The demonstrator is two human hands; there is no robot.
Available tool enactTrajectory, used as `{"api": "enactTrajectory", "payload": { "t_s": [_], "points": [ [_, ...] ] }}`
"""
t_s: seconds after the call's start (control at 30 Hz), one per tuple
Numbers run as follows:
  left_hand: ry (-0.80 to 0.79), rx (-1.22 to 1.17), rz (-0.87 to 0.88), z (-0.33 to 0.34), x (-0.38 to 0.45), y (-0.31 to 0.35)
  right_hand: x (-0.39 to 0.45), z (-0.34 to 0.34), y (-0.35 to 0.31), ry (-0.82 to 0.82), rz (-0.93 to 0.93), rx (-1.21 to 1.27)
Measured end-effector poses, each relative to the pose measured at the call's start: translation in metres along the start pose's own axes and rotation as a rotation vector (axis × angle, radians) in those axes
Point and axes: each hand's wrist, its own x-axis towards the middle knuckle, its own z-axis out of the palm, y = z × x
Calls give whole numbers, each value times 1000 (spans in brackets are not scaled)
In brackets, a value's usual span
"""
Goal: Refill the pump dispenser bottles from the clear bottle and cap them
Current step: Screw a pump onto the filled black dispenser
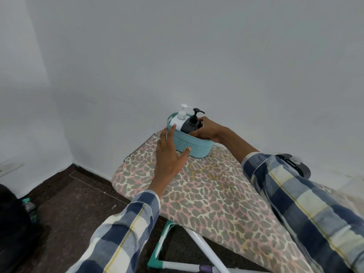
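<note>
Right hand (204, 129) reaching into the teal basket (194, 147) from 3 o'clock, fingers curled around the black pump bottle (190, 124) — gripping its body low down, pump head poking up clear of the knuckles. Left hand (169, 154) spread, fingers straight, laid against the basket's outer wall at 9 o'clock; thumb stretched along the perforated front, fingertips up at the rim. White pump bottle (178, 120) upright in the same basket, just beside the black one at its 9 o'clock, the two touching or nearly so. Basket standing at the far, 12 o'clock end of the ironing board (212, 196), close to the white wall (177, 56). Board covered in a leopard-print cloth of grey, pink and cream, its white and teal legs (199, 251) showing below at 6 o'clock. Both sleeves in blue-and-cream plaid. Dark round object (295, 164) at 3 o'clock behind the right forearm — cannot tell what. On the dark floor at 9 o'clock, a clear bottle with a green cap (29, 208), partly hidden by something black.
</note>
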Motion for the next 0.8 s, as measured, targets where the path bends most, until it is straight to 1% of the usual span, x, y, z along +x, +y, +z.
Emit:
{"api": "enactTrajectory", "payload": {
  "t_s": [0.1, 0.17, 0.27, 0.4, 0.47, 0.57, 0.63, 0.7, 0.8],
  "points": [
    [-5, 28, 8, 0, 0, 1, -9, -1, -4, -45, -7, 24],
    [-10, 40, 6, -1, -2, 3, -12, -2, -3, -40, -24, 27],
    [-27, 51, -14, -4, -2, 5, -24, -1, -4, 40, -85, -28],
    [-49, 76, -19, -5, -3, 6, -62, -8, 0, 221, -145, -205],
    [-44, 136, -11, -5, -6, 10, -83, -18, 10, 288, -184, -232],
    [-11, 239, -55, 1, -18, 33, -115, -28, 34, 360, -229, -214],
    [-5, 243, -107, 11, -36, 59, -138, -31, 51, 395, -226, -193],
    [-39, 235, -69, 25, -57, 86, -161, -31, 69, 431, -225, -182],
    [-147, 209, 53, 47, -83, 119, -197, -31, 94, 435, -219, -183]
  ]
}}
